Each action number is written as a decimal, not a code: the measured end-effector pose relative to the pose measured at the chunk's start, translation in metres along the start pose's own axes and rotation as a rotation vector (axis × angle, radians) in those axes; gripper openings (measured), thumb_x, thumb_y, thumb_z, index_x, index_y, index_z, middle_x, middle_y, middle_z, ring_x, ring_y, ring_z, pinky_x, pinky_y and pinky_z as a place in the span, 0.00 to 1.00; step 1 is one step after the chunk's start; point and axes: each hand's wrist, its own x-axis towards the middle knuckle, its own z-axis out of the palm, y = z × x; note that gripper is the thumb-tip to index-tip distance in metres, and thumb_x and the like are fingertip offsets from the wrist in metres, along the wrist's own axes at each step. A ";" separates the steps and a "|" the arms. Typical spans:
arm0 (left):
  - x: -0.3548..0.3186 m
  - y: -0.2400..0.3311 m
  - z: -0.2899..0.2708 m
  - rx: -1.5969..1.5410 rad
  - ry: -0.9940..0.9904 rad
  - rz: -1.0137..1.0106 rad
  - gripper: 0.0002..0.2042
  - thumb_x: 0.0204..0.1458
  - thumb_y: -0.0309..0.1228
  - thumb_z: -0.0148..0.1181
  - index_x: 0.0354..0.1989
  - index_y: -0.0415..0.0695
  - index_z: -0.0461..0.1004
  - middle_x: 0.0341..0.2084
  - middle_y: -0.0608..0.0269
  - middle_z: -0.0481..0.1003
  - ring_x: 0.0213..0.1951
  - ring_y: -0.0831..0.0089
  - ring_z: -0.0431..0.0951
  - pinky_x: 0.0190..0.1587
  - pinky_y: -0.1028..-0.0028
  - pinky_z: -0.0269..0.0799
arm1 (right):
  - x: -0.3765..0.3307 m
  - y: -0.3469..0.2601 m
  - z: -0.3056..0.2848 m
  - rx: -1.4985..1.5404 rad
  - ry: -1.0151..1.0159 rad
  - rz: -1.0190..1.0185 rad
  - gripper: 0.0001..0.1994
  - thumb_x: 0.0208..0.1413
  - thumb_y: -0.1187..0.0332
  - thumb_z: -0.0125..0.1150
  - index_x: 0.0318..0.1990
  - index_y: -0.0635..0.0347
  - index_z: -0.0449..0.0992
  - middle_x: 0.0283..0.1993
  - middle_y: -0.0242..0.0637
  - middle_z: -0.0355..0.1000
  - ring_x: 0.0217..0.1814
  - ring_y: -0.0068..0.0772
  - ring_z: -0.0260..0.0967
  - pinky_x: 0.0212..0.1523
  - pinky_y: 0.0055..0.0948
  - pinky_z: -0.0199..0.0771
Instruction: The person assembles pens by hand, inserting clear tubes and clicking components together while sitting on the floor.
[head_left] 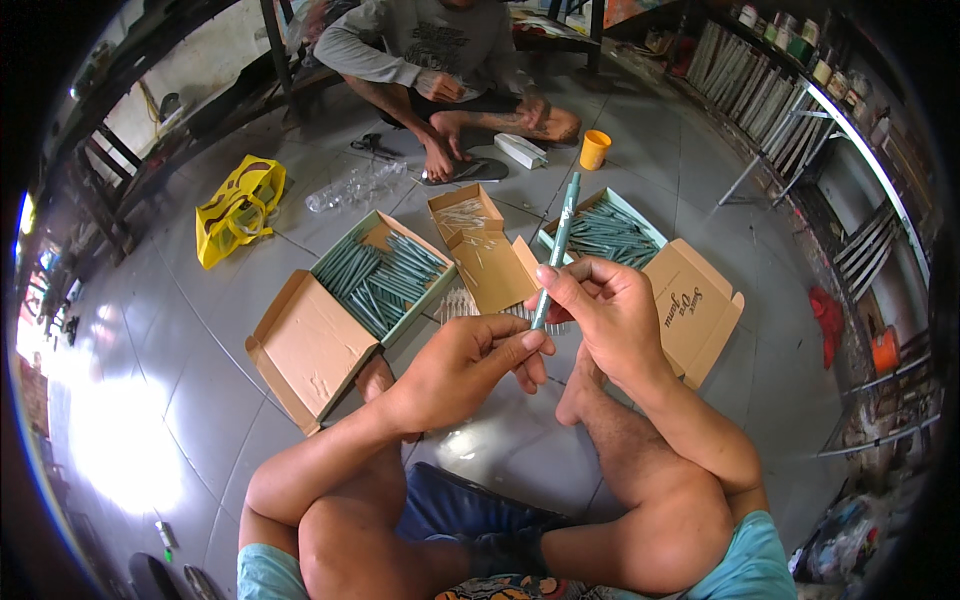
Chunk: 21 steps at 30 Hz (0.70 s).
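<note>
A green pen [561, 240] with pale printing stands nearly upright between my hands. My left hand [475, 358] pinches its lower end between thumb and forefinger. Higher on the barrel, my right hand [608, 305] grips it with thumb and fingers. Left of the hands, an open cardboard box [318, 345] holds many green pen barrels [380, 280]. Another open box [698, 300], with dark print on its flap, contains more green barrels [612, 232] to the right. Between them lies a small brown box [500, 270] with thin, pale sticks [468, 214]. More thin pieces lie partly hidden behind my hands.
Across from me a person [440, 70] in a grey top sits on the tiled floor. Near them are an orange cup [595, 149], a white carton [520, 151] and clear plastic [358, 188]. A yellow bag [238, 210] lies left; a metal-legged rack [850, 130] stands right.
</note>
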 end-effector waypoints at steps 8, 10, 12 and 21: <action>-0.009 0.028 0.004 0.261 0.104 -0.132 0.13 0.65 0.33 0.49 0.39 0.33 0.73 0.24 0.63 0.76 0.30 0.78 0.76 0.37 0.75 0.71 | -0.001 0.000 -0.008 0.114 -0.170 0.174 0.11 0.54 0.70 0.69 0.39 0.69 0.76 0.32 0.36 0.77 0.31 0.19 0.74 0.35 0.18 0.77; -0.008 0.004 0.001 0.233 0.128 -0.002 0.15 0.65 0.37 0.48 0.36 0.37 0.74 0.23 0.69 0.75 0.22 0.84 0.70 0.23 0.79 0.66 | -0.002 0.003 -0.008 0.090 -0.201 0.157 0.12 0.53 0.72 0.70 0.40 0.69 0.75 0.34 0.36 0.77 0.33 0.20 0.75 0.36 0.18 0.78; -0.007 0.006 0.001 0.204 0.137 0.007 0.15 0.65 0.39 0.48 0.35 0.39 0.75 0.22 0.72 0.75 0.18 0.87 0.68 0.14 0.81 0.63 | -0.001 0.007 -0.010 0.068 -0.220 0.128 0.12 0.51 0.74 0.70 0.41 0.69 0.75 0.36 0.36 0.76 0.35 0.20 0.75 0.38 0.19 0.78; -0.012 0.027 -0.004 0.097 0.016 -0.139 0.15 0.66 0.35 0.49 0.36 0.34 0.74 0.23 0.66 0.75 0.28 0.82 0.73 0.33 0.78 0.68 | -0.005 -0.009 -0.008 0.294 -0.262 0.209 0.13 0.52 0.76 0.69 0.43 0.71 0.74 0.36 0.37 0.77 0.37 0.23 0.76 0.42 0.21 0.80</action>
